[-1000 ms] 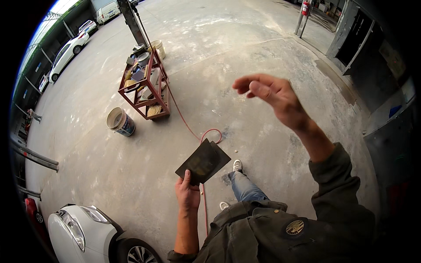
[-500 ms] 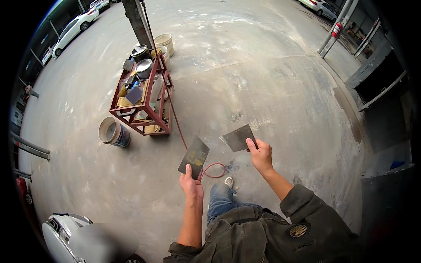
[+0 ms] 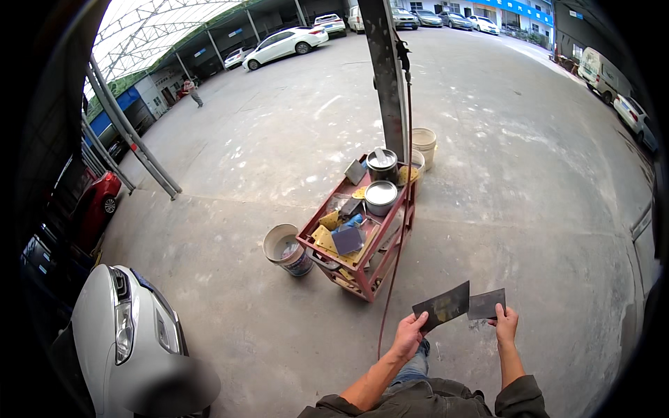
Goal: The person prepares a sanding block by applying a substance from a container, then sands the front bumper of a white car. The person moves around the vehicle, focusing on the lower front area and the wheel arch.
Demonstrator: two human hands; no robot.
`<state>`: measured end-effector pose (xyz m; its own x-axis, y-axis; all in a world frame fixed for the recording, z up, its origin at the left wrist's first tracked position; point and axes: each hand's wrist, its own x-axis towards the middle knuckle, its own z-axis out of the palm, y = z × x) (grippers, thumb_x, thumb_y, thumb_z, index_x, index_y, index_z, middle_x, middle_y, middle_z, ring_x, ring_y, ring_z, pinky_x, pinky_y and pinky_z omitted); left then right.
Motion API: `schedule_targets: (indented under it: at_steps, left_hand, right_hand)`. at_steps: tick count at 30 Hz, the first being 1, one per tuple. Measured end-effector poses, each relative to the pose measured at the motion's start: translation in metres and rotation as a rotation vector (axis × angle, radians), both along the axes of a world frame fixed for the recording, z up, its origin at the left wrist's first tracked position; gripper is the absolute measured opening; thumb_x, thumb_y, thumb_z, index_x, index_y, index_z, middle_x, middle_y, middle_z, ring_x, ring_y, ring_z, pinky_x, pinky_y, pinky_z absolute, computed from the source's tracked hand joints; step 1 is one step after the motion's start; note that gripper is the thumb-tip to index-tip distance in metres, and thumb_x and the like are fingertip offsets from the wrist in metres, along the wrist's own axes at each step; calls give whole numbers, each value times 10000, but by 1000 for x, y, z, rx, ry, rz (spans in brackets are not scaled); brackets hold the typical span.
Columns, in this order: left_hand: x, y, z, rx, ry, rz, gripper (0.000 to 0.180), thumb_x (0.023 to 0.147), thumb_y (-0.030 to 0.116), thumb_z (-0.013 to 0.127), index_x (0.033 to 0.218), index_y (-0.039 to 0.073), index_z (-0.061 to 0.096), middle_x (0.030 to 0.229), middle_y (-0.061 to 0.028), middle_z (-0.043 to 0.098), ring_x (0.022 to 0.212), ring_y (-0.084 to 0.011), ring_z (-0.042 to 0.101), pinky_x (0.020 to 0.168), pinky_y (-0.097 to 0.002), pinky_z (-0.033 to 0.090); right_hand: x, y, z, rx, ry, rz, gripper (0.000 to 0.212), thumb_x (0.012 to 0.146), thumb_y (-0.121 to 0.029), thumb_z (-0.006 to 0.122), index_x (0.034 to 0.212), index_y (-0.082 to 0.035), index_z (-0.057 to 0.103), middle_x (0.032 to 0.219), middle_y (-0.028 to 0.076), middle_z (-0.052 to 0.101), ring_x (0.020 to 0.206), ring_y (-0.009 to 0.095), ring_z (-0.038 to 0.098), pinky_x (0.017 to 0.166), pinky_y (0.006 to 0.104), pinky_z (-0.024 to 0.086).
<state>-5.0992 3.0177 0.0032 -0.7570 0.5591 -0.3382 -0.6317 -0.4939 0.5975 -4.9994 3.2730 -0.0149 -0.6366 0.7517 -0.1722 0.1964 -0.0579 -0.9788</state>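
My left hand (image 3: 409,336) is closed on a dark, flat putty scraper (image 3: 444,306), thumb on top. A dull yellowish smear marks its face. A second, smaller dark scraper (image 3: 485,304) is pinched at its right end by my right hand (image 3: 506,326). The two blades come edge to edge in front of me; I cannot tell whether they touch. Both hands are held over the floor, to the right of a red metal cart (image 3: 368,274).
On the cart stand an open-topped dark can (image 3: 382,167), a silver-lidded can (image 3: 381,198) and yellow sanding sheets (image 3: 326,240). Buckets (image 3: 423,148) stand behind it, another bucket (image 3: 287,252) to its left. A hose (image 3: 394,279) hangs by a post (image 3: 387,83). A white car (image 3: 129,334) is at left.
My view has swung left and up, bringing the cart and the white car further in. The two scrapers have come closer together, both still held.
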Motion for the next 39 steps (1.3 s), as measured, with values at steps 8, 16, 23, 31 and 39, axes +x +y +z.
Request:
schedule_targets:
  at_steps: [8, 16, 23, 31, 39]
  left_hand:
    - [-171, 28, -12, -102, -12, 74, 267, 990, 214, 576, 1169, 20, 621, 1114, -29, 669, 1001, -113, 619, 882, -278, 481]
    - [-258, -15, -13, -200, -52, 706, 189, 966, 101, 581, 1097, -28, 626, 1027, -95, 692, 888, -168, 674, 749, -288, 531]
    - [-282, 28, -18, -344, -295, 1295, 254, 941, 253, 643, 1099, 58, 605, 808, -16, 644, 600, -101, 578, 494, -243, 459]
    - [-296, 83, -40, -488, -418, 1384, 327, 896, 363, 701, 1051, 83, 634, 716, 18, 593, 492, -72, 456, 438, -237, 348]
    - [-311, 100, -25, -803, -184, 1423, 270, 955, 358, 620, 974, 92, 662, 726, 4, 582, 521, -70, 464, 453, -247, 343]
  right_hand:
    - [-236, -18, 5, -507, 26, 531, 123, 921, -133, 642, 904, -31, 708, 813, 58, 711, 665, 146, 679, 586, 285, 565]
    - [-468, 6, -32, -125, -255, 1103, 277, 918, -280, 650, 963, -15, 718, 858, 88, 724, 749, 170, 704, 683, 303, 557]
    - [-636, -6, -117, 1137, 55, 1416, 291, 827, -338, 684, 855, -49, 697, 875, 162, 673, 857, 347, 657, 718, 469, 530]
    - [-725, -4, -152, 1236, 186, 2037, 154, 776, -214, 625, 844, -99, 702, 816, 158, 685, 770, 379, 674, 688, 488, 537]
    - [-753, -2, -130, 1481, 408, 1480, 225, 768, -124, 616, 968, -20, 614, 1094, 145, 571, 1016, 302, 585, 796, 374, 526]
